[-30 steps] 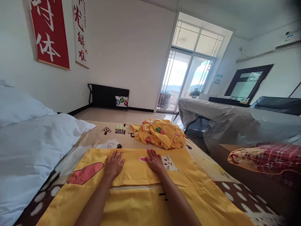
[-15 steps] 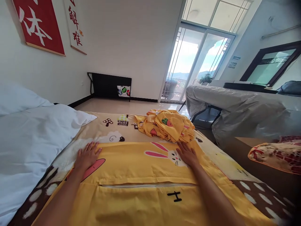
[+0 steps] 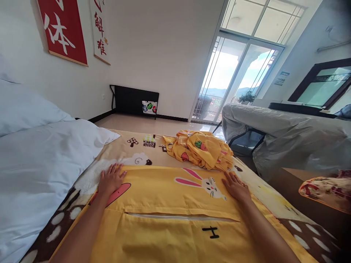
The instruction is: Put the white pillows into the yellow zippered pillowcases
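A yellow duvet cover with a rabbit print, a pink shape and a black letter H lies spread before me. A zipper opening runs across it and gapes slightly. My left hand rests flat on its far left corner, fingers spread, beside the pink print. Flat on the far right part, just right of the rabbit's face, lies my right hand, also with fingers apart. Just beyond the far edge sits a crumpled heap of yellow printed cloth, close to my right hand.
Under the cover is a bed with a patterned blanket. White pillows lie along the left. At right stand a plastic-covered table and a cardboard box with floral fabric. A black folded panel leans on the far wall.
My right hand has slid a little right over the cover, off the rabbit's face. My left hand stays at the same corner. The whole view has shifted slightly.
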Demonstrator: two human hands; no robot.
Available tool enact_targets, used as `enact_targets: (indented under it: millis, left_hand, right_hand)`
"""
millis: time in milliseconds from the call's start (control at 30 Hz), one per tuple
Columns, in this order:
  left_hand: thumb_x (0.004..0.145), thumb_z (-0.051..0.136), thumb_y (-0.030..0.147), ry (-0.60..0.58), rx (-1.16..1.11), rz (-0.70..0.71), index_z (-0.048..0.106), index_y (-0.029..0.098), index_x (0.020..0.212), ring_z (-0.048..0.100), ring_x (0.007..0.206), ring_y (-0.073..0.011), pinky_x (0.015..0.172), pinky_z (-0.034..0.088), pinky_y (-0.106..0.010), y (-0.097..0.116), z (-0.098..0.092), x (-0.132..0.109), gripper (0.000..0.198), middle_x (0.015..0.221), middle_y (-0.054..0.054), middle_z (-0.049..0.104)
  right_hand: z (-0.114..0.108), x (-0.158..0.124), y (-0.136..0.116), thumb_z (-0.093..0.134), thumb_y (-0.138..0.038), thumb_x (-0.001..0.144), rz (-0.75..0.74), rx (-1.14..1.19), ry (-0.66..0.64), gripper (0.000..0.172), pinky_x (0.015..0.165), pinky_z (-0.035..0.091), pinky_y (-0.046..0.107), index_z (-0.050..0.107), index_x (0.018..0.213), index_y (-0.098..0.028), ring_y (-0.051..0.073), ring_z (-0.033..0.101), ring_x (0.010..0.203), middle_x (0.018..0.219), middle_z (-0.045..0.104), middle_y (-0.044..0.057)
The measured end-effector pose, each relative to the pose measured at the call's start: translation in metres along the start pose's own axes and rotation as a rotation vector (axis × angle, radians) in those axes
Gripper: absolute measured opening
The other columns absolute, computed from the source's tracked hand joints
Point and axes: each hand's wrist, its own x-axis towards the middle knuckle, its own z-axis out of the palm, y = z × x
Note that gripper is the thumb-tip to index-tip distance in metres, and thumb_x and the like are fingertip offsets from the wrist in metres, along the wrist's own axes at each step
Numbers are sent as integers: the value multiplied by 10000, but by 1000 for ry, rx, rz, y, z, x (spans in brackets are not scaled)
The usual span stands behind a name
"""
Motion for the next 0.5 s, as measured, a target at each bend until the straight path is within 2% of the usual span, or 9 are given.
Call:
enact_targets:
  millis: [233,367,500]
  left_hand:
    - [929,244,466,24,3,1,319,211,1457,239,1412,-254,1099,217,-551,0,4,1,591,1532,-71,299]
    - [926,263,445,55,49,12,330,203,1451,259,1401,-250,1097,224,-542,1,3,-1,582,1522,-68,325]
    - [925,276,431,77,112,27,319,201,1455,266,1396,-252,1088,233,-547,3,4,-1,579,1522,-76,322]
  right_hand:
    - [-5,1,-9,175,-418,935,-53,-52,52,572,1096,165,555,307,1460,-231,234,184,1430,1557,231,62]
    - [-5,17,-20,152,-364,947,-101,-17,75,550,1103,173,534,358,1421,-176,207,173,1431,1546,253,94]
    - [-5,37,-28,122,-397,953,-98,40,52,563,1086,222,532,399,1387,-168,197,157,1436,1526,294,102]
